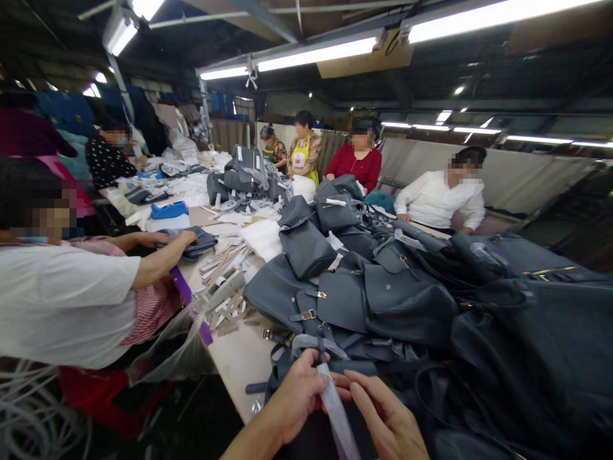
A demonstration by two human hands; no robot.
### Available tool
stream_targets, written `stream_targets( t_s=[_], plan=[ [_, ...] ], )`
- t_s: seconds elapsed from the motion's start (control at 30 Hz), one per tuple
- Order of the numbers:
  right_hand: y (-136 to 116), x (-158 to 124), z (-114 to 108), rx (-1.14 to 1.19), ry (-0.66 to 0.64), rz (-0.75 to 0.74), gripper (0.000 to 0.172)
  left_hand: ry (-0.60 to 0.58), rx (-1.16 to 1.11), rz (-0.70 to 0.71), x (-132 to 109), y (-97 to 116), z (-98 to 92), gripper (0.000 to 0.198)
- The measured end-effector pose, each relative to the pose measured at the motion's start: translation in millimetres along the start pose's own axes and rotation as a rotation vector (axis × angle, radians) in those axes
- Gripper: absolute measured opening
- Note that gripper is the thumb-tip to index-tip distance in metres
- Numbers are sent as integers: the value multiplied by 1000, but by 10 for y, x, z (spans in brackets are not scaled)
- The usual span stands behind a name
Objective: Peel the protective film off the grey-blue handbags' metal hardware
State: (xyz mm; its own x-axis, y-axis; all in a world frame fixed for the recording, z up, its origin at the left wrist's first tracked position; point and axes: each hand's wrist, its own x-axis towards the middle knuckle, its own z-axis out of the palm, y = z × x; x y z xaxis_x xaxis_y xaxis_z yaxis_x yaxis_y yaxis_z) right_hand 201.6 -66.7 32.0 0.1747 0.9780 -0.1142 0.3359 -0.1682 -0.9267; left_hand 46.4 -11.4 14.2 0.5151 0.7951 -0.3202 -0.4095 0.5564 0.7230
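Note:
My left hand (306, 386) is closed, pinching a narrow dark strap with a translucent plastic sleeve (335, 409) around it. The sleeve hangs down toward me between my hands. Beside it, to the right, my right hand (385, 409) has its fingers stretched out and nothing visibly gripped; whether a fingertip touches the sleeve I cannot tell. Just beyond my hands lies a dark blue-grey bag (342, 300) with gold buckles and a flap. A dark buckled strap (278, 337) rests on the table edge nearby. Whatever is under my hands is dark and partly hidden.
More dark bags (541, 332) are heaped along the right. Cardboard strips (230, 259) and white padding (263, 239) cover the table's middle. At left, a co-worker in a white shirt (71, 300) handles a folded dark bag (201, 241). Several others sit around the table.

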Motion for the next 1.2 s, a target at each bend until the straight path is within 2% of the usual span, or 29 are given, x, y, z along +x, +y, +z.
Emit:
stream_targets(
  t_s=[0.1, 0.2, 0.27, 0.4, 0.53, 0.63, 0.73, 0.87, 1.0, 1.03, 1.1, 1.13, 1.2],
  plan=[
    [-154, 298, 146, -118, -40, -56, 28, 111, 128, 54, 21, -51, -56, 37],
    [-178, 489, 304, -66, -197, 6, 27, 198, 182, 88, 29, -72, -128, 36],
    [-149, 546, 374, -1, -269, 44, 30, 233, 191, 90, 16, -71, -161, 37],
    [-96, 532, 442, 98, -319, 90, 33, 327, 192, 105, 0, -96, -184, 39],
    [-102, 457, 491, 154, -318, 109, 35, 450, 215, 191, -1, -156, -189, 38],
    [-115, 427, 521, 175, -295, 108, 33, 483, 218, 237, -28, -182, -192, 36],
    [-117, 434, 541, 172, -269, 92, 30, 481, 208, 245, -55, -189, -199, 34],
    [-130, 394, 605, 133, -194, 57, 24, 460, 196, 220, -106, -161, -224, 43],
    [-188, 223, 685, 96, -79, 29, 14, 406, 245, 92, -237, -46, -295, 51],
    [-209, 179, 671, 103, -76, 38, 11, 389, 276, 57, -251, 0, -337, 52],
    [-258, 70, 549, 132, -88, 67, 18, 395, 338, 1, -217, 91, -444, 59],
    [-285, -13, 438, 175, -105, 95, 22, 430, 391, -14, -172, 128, -497, 62],
    [-327, -273, 138, 328, -143, 182, 23, 513, 491, -31, -54, 169, -566, 56]
  ],
)
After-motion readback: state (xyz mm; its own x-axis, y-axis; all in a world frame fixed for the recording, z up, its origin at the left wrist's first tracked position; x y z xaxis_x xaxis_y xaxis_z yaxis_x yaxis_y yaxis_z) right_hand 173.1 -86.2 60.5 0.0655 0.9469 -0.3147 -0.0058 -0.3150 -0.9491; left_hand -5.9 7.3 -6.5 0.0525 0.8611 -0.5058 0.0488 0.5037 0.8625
